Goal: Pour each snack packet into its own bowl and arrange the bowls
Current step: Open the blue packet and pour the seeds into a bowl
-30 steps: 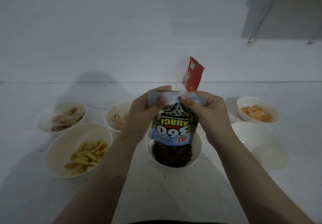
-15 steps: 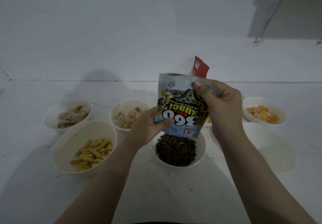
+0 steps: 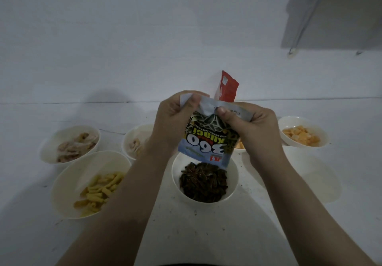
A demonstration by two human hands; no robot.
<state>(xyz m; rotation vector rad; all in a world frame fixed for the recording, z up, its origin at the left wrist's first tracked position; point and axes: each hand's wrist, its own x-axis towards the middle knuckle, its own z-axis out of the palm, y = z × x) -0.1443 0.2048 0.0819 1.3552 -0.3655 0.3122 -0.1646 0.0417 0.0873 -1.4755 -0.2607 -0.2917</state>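
Now both hands tip pkt over bowl

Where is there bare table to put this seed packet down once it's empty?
Bare table lies in front of the seed bowl, between your forearms, and along the wall behind the left bowls. Crowded: the bowl row, left to right.

Your packet is glossy printed foil-plastic, creased where your fingers pinch it. Bowls: smooth, matt-white, looks like plastic or ceramic, cannot tell which; see the seed bowl. Seeds dark, faintly shiny. Bench matt white, speckled with grit. Red packet glossy film.
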